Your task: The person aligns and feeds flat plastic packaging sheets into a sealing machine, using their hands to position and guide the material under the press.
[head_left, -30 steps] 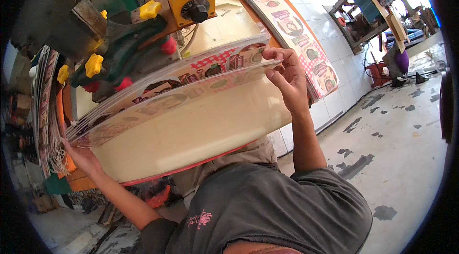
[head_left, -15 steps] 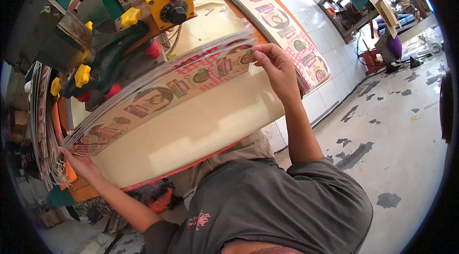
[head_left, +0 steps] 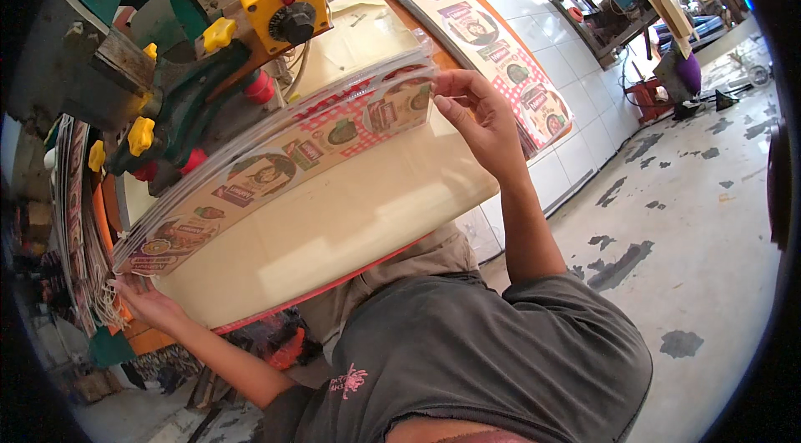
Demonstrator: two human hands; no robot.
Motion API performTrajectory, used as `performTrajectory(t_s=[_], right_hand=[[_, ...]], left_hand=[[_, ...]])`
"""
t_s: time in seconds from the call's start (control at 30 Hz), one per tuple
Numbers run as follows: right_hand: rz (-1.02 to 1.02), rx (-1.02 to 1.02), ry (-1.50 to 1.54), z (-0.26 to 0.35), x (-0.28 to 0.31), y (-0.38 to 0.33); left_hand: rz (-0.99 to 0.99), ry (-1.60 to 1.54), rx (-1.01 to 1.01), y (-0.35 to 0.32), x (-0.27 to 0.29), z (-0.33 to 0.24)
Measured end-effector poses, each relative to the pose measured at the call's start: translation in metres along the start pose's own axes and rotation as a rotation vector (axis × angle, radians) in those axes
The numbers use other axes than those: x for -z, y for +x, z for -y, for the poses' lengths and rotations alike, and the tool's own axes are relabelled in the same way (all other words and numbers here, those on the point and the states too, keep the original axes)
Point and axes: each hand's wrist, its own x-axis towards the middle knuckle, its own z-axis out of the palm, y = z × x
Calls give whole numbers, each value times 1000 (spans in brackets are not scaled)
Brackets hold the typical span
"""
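Observation:
A long stack of printed plastic bags [head_left: 275,168], with red check and picture panels, stands on edge across the cream worktable [head_left: 350,226]. My right hand [head_left: 480,122] grips the stack's right end with the fingers curled over its top corner. My left hand [head_left: 142,301] holds the stack's left end near the table's left edge. Just behind the stack sits a green machine [head_left: 179,109] with yellow knobs, red knobs and a yellow control box [head_left: 279,5].
A second row of printed bags [head_left: 476,34] lies along the orange table edge at the back right. More bags hang at the far left [head_left: 75,218]. A white tiled wall and stained concrete floor [head_left: 692,226] are to my right, with cluttered benches [head_left: 642,1] beyond.
The stack has tipped away from me and dropped lower onto the table, showing more of its printed face. Both hands kept their hold on its ends.

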Motion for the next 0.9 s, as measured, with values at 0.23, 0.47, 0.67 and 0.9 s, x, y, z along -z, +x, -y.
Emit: performTrajectory(t_s=[0.23,0.47,0.67,0.9], right_hand=[[7,44,18,-6,-1,-4],[-7,28,48,-4,-3,-8],[-17,20,86,-2,-6,-11],[30,-9,202,-11,-5,-16]], left_hand=[[38,-26,-50,-8,8,2],[46,-37,-7,-11,6,3],[49,-19,38,-13,5,2],[86,-37,15,-12,8,2]])
